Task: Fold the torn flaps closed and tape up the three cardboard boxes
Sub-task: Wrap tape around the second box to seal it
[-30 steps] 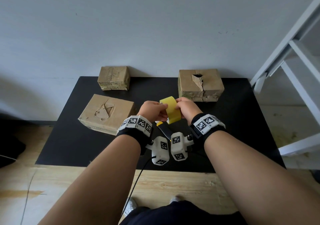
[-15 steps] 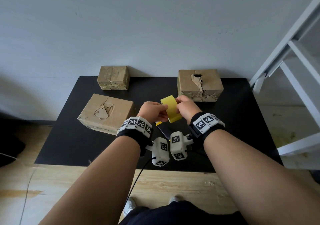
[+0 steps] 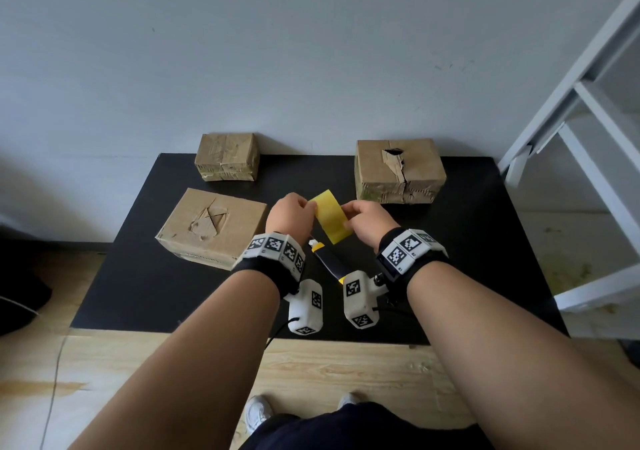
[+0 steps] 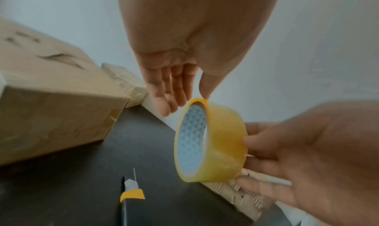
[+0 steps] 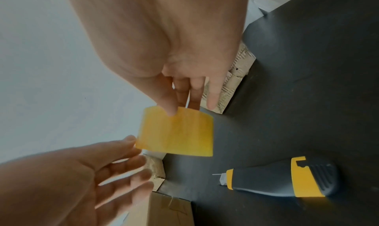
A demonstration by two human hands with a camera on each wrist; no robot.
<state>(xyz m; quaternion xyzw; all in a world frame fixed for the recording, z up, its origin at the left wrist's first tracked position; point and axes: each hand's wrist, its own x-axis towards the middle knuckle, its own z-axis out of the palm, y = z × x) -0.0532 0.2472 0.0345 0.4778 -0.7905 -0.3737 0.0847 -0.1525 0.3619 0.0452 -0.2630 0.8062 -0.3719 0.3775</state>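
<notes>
Against a pale wall stands a black table (image 3: 485, 242) with three cardboard boxes (image 3: 213, 228) on it, two at the back and one nearer on the left. Above the table's middle, the right hand (image 3: 369, 223) grips a yellow tape roll (image 3: 330, 216) with thumb and fingers. The left hand (image 3: 289, 216) touches its rim with the thumb, its fingers nearly straight. Below the roll, a utility knife (image 3: 329, 259) lies on the table.
</notes>
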